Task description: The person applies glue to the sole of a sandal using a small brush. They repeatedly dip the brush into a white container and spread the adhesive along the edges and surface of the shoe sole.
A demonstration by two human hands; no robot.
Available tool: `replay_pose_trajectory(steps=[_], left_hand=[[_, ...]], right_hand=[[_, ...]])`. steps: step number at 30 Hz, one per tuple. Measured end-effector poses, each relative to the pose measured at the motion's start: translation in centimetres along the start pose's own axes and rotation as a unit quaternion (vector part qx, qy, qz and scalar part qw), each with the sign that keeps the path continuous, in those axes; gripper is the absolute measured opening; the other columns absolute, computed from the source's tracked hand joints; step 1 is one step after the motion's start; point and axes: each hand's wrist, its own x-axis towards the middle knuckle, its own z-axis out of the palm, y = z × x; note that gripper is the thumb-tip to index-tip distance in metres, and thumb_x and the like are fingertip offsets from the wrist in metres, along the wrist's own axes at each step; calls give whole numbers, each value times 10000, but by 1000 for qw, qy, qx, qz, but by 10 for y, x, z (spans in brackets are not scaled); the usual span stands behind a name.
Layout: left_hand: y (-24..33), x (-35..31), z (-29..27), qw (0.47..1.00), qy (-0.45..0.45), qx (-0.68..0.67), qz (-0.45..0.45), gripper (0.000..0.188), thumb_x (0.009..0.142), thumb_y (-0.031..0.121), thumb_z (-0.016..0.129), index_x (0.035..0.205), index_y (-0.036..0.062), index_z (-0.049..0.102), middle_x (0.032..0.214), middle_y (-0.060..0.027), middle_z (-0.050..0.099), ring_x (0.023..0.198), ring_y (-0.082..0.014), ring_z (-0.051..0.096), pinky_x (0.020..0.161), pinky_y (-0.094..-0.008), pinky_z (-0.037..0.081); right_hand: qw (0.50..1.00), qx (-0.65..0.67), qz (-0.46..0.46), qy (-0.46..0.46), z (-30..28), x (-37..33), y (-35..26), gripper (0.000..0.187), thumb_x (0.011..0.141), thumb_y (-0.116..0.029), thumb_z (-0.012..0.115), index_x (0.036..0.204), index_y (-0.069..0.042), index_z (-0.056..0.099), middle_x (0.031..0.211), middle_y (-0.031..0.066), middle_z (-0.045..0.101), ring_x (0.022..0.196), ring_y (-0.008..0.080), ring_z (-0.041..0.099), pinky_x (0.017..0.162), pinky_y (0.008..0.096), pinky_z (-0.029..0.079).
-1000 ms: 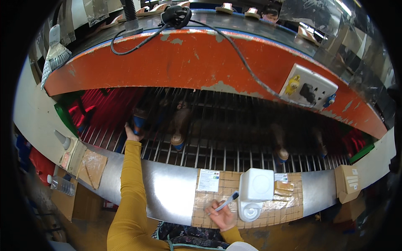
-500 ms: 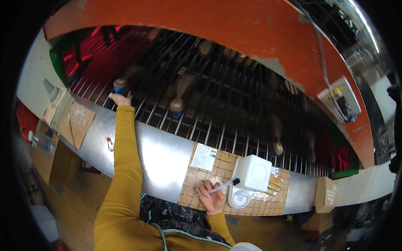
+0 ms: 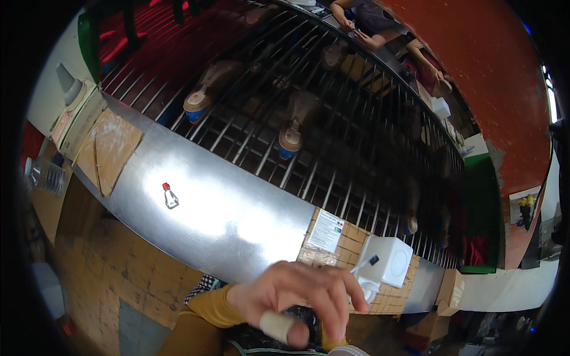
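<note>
white-handled brush with a dark bristle head [image 3: 373, 260]: sits at the right of the view, long axis slanting, head end up and to the right, handle running down-left until it's hidden behind the left hand [image 3: 303, 293]. the head overlaps a white, square-bodied plastic container [image 3: 393, 261] in view; cannot tell if they touch. left hand is in front of the bench, fingers half curled and loosely spread, pointing right, nothing seen between them; cream wrap [image 3: 276, 326] on the thumb. right hand is hidden, so cannot tell what it grips.

tan-soled shoe with a blue end [image 3: 205, 89]: lies sole up on the dark metal bars [image 3: 225, 133], long axis from far right to near left, blue end toward the bench. another sole-up shoe with a blue end [image 3: 294, 127] is to its right, blue end also near, closer to straight up-down.

surface: shiny grey metal ledge [image 3: 208, 202], bright glare. small clear bottle with a red cap [image 3: 170, 197] on it, cap up-left. worn cardboard sheet [image 3: 116, 151] at left, white printed sheet [image 3: 326, 230] right of centre.

room: orange-red panel [image 3: 475, 59] upper right, red glow upper left, worn brown-yellow floor [image 3: 136, 279], co-workers' hands [image 3: 368, 40] across the bars.
</note>
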Motion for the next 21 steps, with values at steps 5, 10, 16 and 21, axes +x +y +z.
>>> replay_pose_trajectory(steps=[5, 10, 16, 21], left_hand=[[24, -14, -1, 995, -13, 96, 33, 144, 892, 168, 675, 851, 32, 700, 863, -81, 689, 1075, -399, 554, 948, -502, 323], [36, -27, 4, 995, 6, 100, 16, 280, 910, 297, 640, 917, 19, 680, 842, -69, 677, 940, -288, 589, 923, -468, 427], [51, -43, 12, 990, 45, 128, 49, 130, 906, 107, 582, 871, 16, 667, 794, -79, 664, 944, -316, 599, 892, -432, 395], [64, -39, 26, 984, 132, 114, 46, 102, 891, 90, 590, 831, 31, 647, 772, -82, 662, 742, -197, 621, 917, -441, 413]], right_hand=[[990, -131, 30, 50, 45, 48, -2, 426, 1025, -471, 376, 782, -123, 415, 797, 60, 465, 706, 179, 435, 700, 294, 384], [866, -494, -71, 19, 93, 162, 7, 452, 1010, -473, 429, 786, -81, 463, 803, 92, 546, 713, 168, 482, 661, 294, 394], [526, -820, -202, 100, 87, 281, 20, 641, 827, -602, 621, 923, 31, 578, 879, 227, 637, 869, 416, 616, 789, 468, 478], [460, -857, -179, 149, 115, 303, 50, 726, 748, -646, 655, 1020, 22, 574, 986, 273, 668, 982, 432, 639, 871, 472, 495]])
